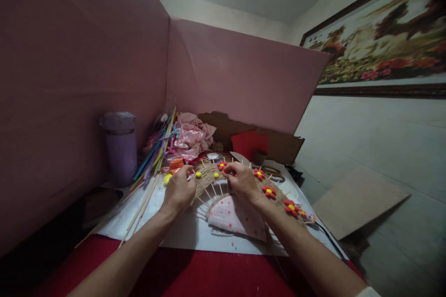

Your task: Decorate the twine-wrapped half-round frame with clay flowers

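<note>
Small dark marks on the brown-framed floral picture [383,41] are too small to read. Red tabletop [181,271] shows before the front edge of the white sheet [177,236]. There lies the arched tan twine fan [208,176], the left hand [179,190] bent at its left end, the right hand [244,183] pinched beside a red clay flower [221,165]; I cannot tell what either grasps.
</note>
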`<state>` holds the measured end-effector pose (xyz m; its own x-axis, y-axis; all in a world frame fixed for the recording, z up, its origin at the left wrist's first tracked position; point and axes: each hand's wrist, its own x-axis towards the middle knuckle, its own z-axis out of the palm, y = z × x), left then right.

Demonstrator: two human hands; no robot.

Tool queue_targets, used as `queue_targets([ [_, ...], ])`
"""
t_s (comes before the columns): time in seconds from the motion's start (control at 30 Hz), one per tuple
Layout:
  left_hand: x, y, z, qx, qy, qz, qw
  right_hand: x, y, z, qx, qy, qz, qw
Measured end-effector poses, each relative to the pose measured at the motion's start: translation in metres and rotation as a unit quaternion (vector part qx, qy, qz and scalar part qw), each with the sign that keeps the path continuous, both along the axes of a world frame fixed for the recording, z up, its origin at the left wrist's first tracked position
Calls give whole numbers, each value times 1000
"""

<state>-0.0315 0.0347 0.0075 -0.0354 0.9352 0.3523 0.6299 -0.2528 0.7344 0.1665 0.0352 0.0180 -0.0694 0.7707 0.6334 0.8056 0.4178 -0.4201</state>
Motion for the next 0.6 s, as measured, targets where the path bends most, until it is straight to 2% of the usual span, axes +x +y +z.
queue_targets([
  [0.23, -2, 9, -8, -47, -77, -17, 996, -1, 1, 2, 10, -110, -23, 994],
  [0.6, 0, 11, -12, -112, -181, -50, 976, 0, 8, -3, 1, -148, -14, 989],
])
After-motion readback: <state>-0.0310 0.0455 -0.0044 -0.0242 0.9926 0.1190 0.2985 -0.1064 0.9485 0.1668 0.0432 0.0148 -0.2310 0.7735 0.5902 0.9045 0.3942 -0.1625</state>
